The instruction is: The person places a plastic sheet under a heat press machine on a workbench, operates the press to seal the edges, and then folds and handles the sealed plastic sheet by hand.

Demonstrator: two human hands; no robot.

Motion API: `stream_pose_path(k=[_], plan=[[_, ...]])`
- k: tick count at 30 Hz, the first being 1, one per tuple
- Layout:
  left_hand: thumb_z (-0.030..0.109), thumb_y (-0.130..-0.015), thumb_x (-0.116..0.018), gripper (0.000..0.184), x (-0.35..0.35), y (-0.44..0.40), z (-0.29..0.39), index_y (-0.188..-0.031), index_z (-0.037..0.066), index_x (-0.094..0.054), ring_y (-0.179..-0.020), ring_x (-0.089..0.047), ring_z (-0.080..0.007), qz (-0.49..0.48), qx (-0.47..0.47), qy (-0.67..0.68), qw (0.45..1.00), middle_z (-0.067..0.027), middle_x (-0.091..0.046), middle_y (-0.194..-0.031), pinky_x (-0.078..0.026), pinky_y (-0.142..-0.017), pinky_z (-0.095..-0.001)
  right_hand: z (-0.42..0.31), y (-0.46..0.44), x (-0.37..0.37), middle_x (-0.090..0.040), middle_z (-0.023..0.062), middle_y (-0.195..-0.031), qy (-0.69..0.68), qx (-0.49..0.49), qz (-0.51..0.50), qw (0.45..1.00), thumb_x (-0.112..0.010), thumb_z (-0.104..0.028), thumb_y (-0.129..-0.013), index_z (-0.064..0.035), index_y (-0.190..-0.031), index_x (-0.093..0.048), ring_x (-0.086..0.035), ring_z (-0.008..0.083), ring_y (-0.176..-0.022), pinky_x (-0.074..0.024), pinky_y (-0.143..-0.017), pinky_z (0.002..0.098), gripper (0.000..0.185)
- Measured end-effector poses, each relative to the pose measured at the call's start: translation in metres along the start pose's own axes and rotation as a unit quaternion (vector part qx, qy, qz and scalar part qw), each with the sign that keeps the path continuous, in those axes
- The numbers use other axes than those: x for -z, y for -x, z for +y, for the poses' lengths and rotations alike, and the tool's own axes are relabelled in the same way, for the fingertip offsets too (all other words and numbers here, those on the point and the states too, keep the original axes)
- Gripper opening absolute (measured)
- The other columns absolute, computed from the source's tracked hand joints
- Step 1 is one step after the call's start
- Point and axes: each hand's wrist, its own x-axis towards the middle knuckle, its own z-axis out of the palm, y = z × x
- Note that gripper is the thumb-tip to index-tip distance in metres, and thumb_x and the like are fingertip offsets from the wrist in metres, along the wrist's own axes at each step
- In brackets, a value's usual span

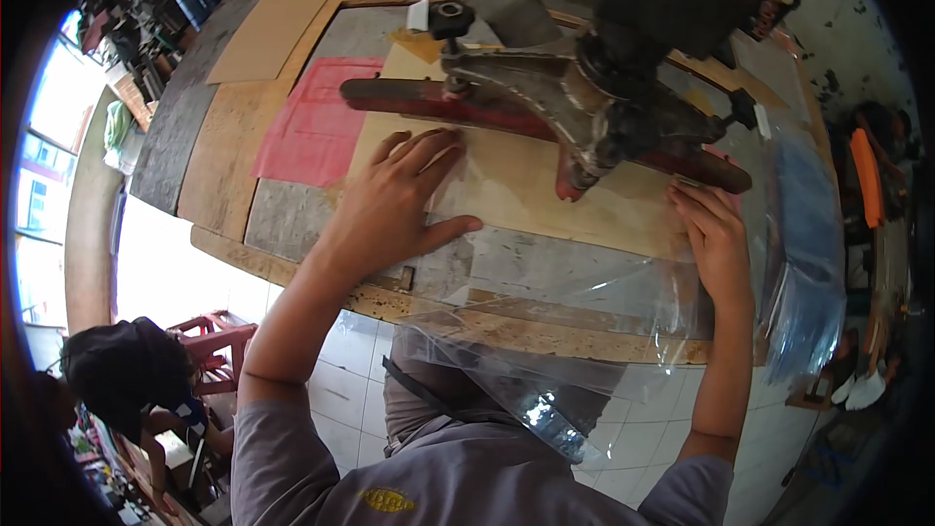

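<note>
My left hand [404, 197] lies with its fingers spread on the left part of a cream-coloured sheet [526, 170], just below a long dark red bar [390, 97]. At the sheet's right end is my right hand [709, 224], its fingers close together near the bar's right end; whether they pinch something is hidden. A metal machine head [594, 117] with two black knobs stands over the sheet and carries the bar. Clear plastic film [584, 307] spreads from under my right hand over the table's front edge.
A pink sheet [317, 122] lies to the left, beyond it brown cardboard [282, 29]. Stacked clear plastic [808, 244] hangs at the table's right side. Another person [136, 380] is at the lower left, beside a red stool [219, 351].
</note>
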Motion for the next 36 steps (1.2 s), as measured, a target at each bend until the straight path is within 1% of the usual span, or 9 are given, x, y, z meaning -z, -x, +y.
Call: stream_pose_path(k=[5, 12, 17, 20, 23, 26, 32, 36], plan=[[0.052, -0.081, -0.080, 0.074, -0.001, 0.001, -0.002, -0.134, 0.002, -0.063, -0.128, -0.056, -0.0422, -0.003, 0.005, 0.003, 1.000, -0.0124, -0.057, -0.146, -0.042, -0.114, -0.0499, -0.005, -0.002, 0.002, -0.073, 0.0122, -0.116, -0.009, -0.016, -0.009, 1.000, -0.067, 0.004, -0.089, -0.0006, -0.115, -0.075, -0.067, 0.0298, -0.109, -0.0523, -0.096, 0.0396, 0.028], [0.054, -0.079, -0.081, 0.077, -0.001, -0.001, -0.003, -0.135, 0.004, -0.064, -0.127, -0.056, -0.0431, -0.007, 0.012, 0.007, 1.000, -0.0111, -0.057, -0.146, -0.044, -0.113, -0.0500, -0.004, -0.003, 0.003, -0.073, 0.0111, -0.118, -0.018, -0.030, -0.013, 0.999, -0.068, 0.002, -0.090, -0.0015, -0.116, -0.075, -0.066, 0.0298, -0.111, -0.0489, -0.101, 0.0412, 0.028], [0.054, -0.080, -0.081, 0.075, 0.002, -0.003, -0.002, -0.134, 0.004, -0.064, -0.128, -0.056, -0.0422, -0.009, 0.016, 0.001, 1.000, -0.0113, -0.057, -0.146, -0.043, -0.113, -0.0494, -0.002, -0.004, 0.005, -0.073, 0.0106, -0.118, -0.007, -0.020, -0.012, 1.000, -0.068, 0.001, -0.090, -0.0015, -0.115, -0.075, -0.067, 0.0292, -0.110, -0.0489, -0.099, 0.0405, 0.026], [0.054, -0.080, -0.081, 0.076, 0.004, -0.004, -0.002, -0.134, 0.003, -0.064, -0.128, -0.057, -0.0396, -0.009, 0.012, 0.002, 1.000, -0.0121, -0.058, -0.146, -0.041, -0.115, -0.0490, -0.004, -0.005, 0.007, -0.073, 0.0106, -0.118, -0.011, -0.017, -0.008, 1.000, -0.068, 0.001, -0.091, -0.0015, -0.115, -0.075, -0.067, 0.0288, -0.108, -0.0492, -0.098, 0.0398, 0.026], [0.054, -0.079, -0.081, 0.076, 0.003, -0.004, -0.003, -0.132, 0.002, -0.065, -0.127, -0.059, -0.0352, 0.010, 0.000, 0.005, 1.000, -0.0123, -0.061, -0.143, -0.040, -0.116, -0.0486, -0.004, -0.005, 0.007, -0.073, 0.0107, -0.118, -0.014, -0.015, -0.005, 1.000, -0.068, 0.001, -0.090, -0.0013, -0.116, -0.075, -0.067, 0.0284, -0.107, -0.0493, -0.097, 0.0392, 0.026], [0.053, -0.080, -0.081, 0.072, 0.002, -0.003, -0.007, -0.128, 0.001, -0.068, -0.124, -0.062, -0.0308, 0.021, -0.015, 0.011, 1.000, -0.0122, -0.065, -0.138, -0.040, -0.116, -0.0480, -0.005, -0.005, 0.008, -0.073, 0.0109, -0.118, -0.013, -0.012, -0.004, 1.000, -0.069, 0.001, -0.090, -0.0011, -0.115, -0.075, -0.067, 0.0281, -0.106, -0.0494, -0.097, 0.0392, 0.026], [0.048, -0.079, -0.083, 0.060, 0.005, 0.001, -0.008, -0.114, 0.000, -0.075, -0.117, -0.067, -0.0300, 0.041, -0.044, -0.007, 0.998, -0.0124, -0.071, -0.129, -0.046, -0.109, -0.0447, -0.003, -0.002, 0.008, -0.074, 0.0116, -0.115, -0.012, 0.006, 0.005, 1.000, -0.068, 0.001, -0.090, 0.0001, -0.114, -0.075, -0.068, 0.0284, -0.105, -0.0503, -0.097, 0.0398, 0.025], [0.042, -0.080, -0.083, 0.049, 0.009, 0.007, -0.004, -0.106, 0.001, -0.077, -0.109, -0.069, -0.0293, 0.068, -0.051, 0.002, 0.996, -0.0109, -0.073, -0.122, -0.050, -0.103, -0.0415, 0.000, 0.006, 0.013, -0.075, 0.0120, -0.115, -0.005, 0.027, 0.014, 1.000, -0.067, -0.001, -0.092, 0.0007, -0.111, -0.075, -0.069, 0.0304, -0.105, -0.0508, -0.097, 0.0406, 0.021]])
